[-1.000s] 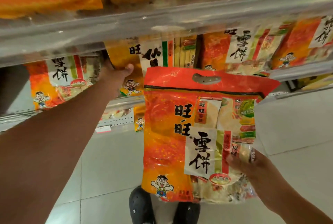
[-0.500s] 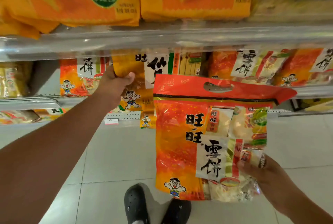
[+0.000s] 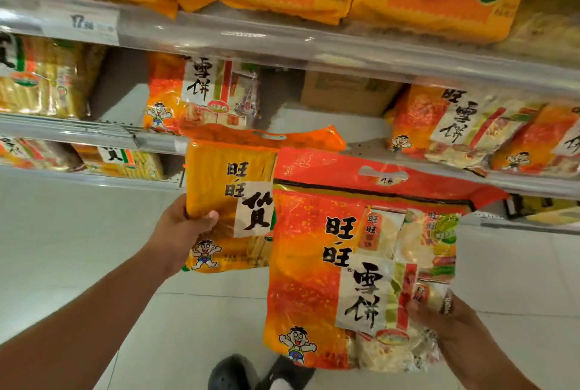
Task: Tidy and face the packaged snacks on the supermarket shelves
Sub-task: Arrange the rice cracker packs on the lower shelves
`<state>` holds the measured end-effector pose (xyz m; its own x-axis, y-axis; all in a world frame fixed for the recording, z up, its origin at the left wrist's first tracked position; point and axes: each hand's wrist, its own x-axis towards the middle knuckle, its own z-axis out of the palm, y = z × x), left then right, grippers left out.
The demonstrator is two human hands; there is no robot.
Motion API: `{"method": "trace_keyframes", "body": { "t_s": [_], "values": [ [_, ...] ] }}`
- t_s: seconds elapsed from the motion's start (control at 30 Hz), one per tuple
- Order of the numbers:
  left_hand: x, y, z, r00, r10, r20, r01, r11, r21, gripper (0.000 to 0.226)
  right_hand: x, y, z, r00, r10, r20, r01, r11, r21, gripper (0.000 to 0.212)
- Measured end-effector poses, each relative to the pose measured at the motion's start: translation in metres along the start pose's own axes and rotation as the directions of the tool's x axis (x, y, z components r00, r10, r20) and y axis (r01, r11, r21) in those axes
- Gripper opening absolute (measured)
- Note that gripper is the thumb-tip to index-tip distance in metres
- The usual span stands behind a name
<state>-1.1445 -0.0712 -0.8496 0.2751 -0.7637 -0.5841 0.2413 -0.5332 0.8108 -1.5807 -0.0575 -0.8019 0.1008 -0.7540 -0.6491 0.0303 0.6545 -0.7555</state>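
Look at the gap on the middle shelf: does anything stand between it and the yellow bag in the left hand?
Nothing visible blocks it. The yellow bag, held by the left hand, hangs in front of the gap. A cardboard box sits at the back of the shelf, and the red bag is off to the right.

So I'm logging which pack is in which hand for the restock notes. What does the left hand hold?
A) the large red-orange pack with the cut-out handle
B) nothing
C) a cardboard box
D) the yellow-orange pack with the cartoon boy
D: the left hand grips the yellow-orange pack by its left edge, thumb on its front, while the right hand holds the large red-orange pack at its lower right.
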Motion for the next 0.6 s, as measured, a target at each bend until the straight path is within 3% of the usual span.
{"method": "trace_keyframes", "body": {
  "t_s": [0.2,0.3,0.37,0.4,0.47,0.57,0.6],
  "values": [
    [-0.008,-0.021,-0.042,0.994,0.022,-0.103,-0.024,1.0,-0.019,0.045,0.022,-0.021,0.019,0.999,-0.03,0.042,0.033,0.996,-0.085,0.042],
    [-0.006,-0.024,-0.056,0.991,0.016,-0.134,-0.02,0.999,-0.03,0.054,0.052,-0.045,0.029,0.997,-0.065,0.05,0.07,0.991,-0.111,0.04],
    [-0.002,-0.029,-0.063,0.987,0.01,-0.162,-0.015,1.0,-0.027,0.057,0.078,-0.067,0.035,0.996,-0.083,0.04,0.087,0.989,-0.12,0.026],
    [0.001,-0.033,-0.065,0.985,0.008,-0.175,-0.011,1.0,-0.019,0.055,0.092,-0.079,0.039,0.996,-0.084,0.03,0.087,0.988,-0.127,0.019],
    [0.006,-0.042,-0.066,0.979,-0.001,-0.202,-0.002,1.0,-0.013,0.048,0.124,-0.099,0.043,0.995,-0.101,-0.01,0.099,0.984,-0.15,0.026],
    [0.007,-0.059,-0.061,0.966,-0.025,-0.256,0.019,0.999,-0.026,0.037,0.173,-0.125,0.054,0.99,-0.143,0.007,0.142,0.98,-0.136,0.012],
    [0.005,-0.064,-0.058,0.96,-0.037,-0.278,0.03,0.999,-0.029,0.035,0.187,-0.131,0.06,0.991,-0.137,-0.009,0.135,0.982,-0.136,0.022]
  ]
}}
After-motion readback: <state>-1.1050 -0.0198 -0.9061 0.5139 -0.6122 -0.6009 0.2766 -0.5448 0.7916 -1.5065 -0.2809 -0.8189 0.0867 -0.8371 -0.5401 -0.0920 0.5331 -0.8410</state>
